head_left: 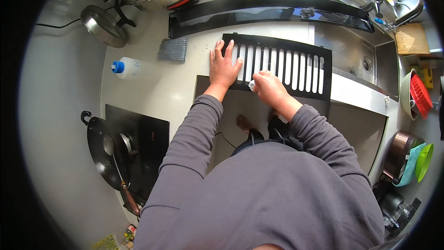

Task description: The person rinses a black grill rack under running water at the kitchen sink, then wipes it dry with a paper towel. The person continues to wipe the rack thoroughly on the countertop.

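A black slotted grille panel (pixel 296 65) lies flat on the white counter (pixel 152 88), its long slots running away from me. My left hand (pixel 224 65) presses flat with spread fingers on the panel's left end. My right hand (pixel 267 85) is closed around a small white cloth or wipe (pixel 252 85) at the panel's near edge. Both grey sleeves come in from the lower edge.
A long black curved panel (pixel 277 11) lies behind the grille. A grey scouring pad (pixel 173 49) and a blue-capped bottle (pixel 132 68) lie to the left. A wok (pixel 104 150) sits on a black cooktop (pixel 148 141). The steel sink (pixel 356 53) and tap (pixel 393 4) are at right.
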The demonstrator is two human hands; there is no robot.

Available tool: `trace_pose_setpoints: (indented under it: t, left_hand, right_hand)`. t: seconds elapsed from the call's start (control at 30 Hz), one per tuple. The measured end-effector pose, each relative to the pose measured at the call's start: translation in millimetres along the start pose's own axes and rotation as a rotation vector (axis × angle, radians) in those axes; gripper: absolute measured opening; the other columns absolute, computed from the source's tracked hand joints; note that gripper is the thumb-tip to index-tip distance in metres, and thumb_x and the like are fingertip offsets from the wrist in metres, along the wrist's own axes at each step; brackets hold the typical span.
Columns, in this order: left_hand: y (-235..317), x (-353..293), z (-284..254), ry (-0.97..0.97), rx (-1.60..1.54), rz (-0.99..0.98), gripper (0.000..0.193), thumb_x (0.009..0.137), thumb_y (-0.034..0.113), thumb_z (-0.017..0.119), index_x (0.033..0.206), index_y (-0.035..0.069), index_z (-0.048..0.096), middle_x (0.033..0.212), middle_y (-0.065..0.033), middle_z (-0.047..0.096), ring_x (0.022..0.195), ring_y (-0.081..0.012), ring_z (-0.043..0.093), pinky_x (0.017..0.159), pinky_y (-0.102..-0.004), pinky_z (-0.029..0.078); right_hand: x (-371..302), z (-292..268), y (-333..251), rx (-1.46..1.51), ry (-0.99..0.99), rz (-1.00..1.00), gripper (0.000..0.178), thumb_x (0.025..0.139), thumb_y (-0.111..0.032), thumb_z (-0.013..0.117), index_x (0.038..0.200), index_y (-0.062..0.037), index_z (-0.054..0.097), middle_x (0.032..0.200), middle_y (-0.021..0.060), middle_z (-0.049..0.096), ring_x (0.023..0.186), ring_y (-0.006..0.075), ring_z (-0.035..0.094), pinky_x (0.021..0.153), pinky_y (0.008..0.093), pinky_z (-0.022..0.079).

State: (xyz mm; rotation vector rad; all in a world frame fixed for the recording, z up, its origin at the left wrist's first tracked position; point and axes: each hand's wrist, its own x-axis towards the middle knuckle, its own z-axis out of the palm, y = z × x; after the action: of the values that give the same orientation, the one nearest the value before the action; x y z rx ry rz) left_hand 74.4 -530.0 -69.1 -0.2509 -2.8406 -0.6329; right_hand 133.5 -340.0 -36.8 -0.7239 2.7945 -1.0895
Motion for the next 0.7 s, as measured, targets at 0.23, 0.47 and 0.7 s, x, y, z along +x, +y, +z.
trace_pose_setpoints:
  t: [0.23, 0.47, 0.7]
  left_hand:
    - [-6, -2, 5, -0.035, 0.004, 0.008, 0.064, 0.09, 0.036, 0.061, 0.145, 0.015, 0.038, 0.144, -0.0154, 0.031, 0.142, -0.0334, 0.026, 0.118, -0.0514, 0.019]
    - [-12, 2, 3, -0.126, -0.073, 0.0, 0.068, 0.091, 0.038, 0.06, 0.148, 0.016, 0.031, 0.15, -0.0161, 0.024, 0.145, -0.0336, 0.018, 0.118, -0.0535, 0.014]
    - [-15, 4, 7, -0.206, -0.076, -0.049, 0.072, 0.093, 0.04, 0.058, 0.151, 0.016, 0.024, 0.155, -0.015, 0.015, 0.148, -0.0324, 0.01, 0.117, -0.0565, 0.008]
  right_hand:
    - [-21, -31, 10, -0.141, -0.089, 0.203, 0.012, 0.073, -0.003, 0.064, 0.083, -0.0021, 0.057, 0.085, 0.0163, 0.06, 0.09, 0.0364, 0.059, 0.079, 0.0454, 0.049]
    - [33, 9, -13, -0.05, -0.067, 0.01, 0.013, 0.076, -0.005, 0.066, 0.087, -0.0021, 0.059, 0.091, 0.0163, 0.062, 0.094, 0.0358, 0.06, 0.082, 0.0449, 0.05]
    - [12, -13, -7, -0.164, -0.164, 0.169, 0.012, 0.073, -0.003, 0.065, 0.083, -0.002, 0.058, 0.086, 0.0165, 0.062, 0.091, 0.0366, 0.06, 0.08, 0.045, 0.05]
